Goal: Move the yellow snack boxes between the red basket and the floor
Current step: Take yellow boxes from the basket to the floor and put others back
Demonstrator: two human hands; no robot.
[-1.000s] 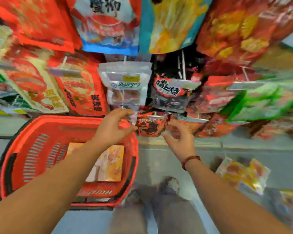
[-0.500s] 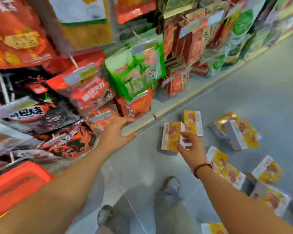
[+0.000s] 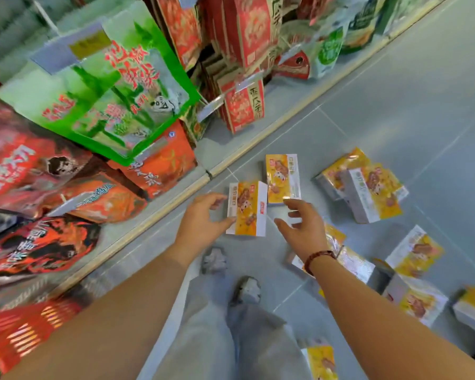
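Several yellow snack boxes lie scattered on the grey floor (image 3: 395,111). One yellow box (image 3: 248,208) lies just ahead of my feet, with a second box (image 3: 283,178) behind it. My left hand (image 3: 203,218) is at the near box's left edge; its thumb tip touches that edge and its curved fingers stop just short of the box. My right hand (image 3: 302,223) hovers to the right of this box with its fingers spread, holding nothing. A corner of the red basket (image 3: 25,333) shows at the lower left.
A low shelf (image 3: 231,138) with hanging snack bags, a green bag (image 3: 115,86) among them, runs along the left. More yellow boxes form a pile (image 3: 368,187) to the right and lie near my right forearm (image 3: 414,256). My shoes (image 3: 247,289) stand below my hands.
My view has swung right from the basket to the floor. My left hand left the shelf bags and came down to the near yellow box. My right hand moved off that box to its right.
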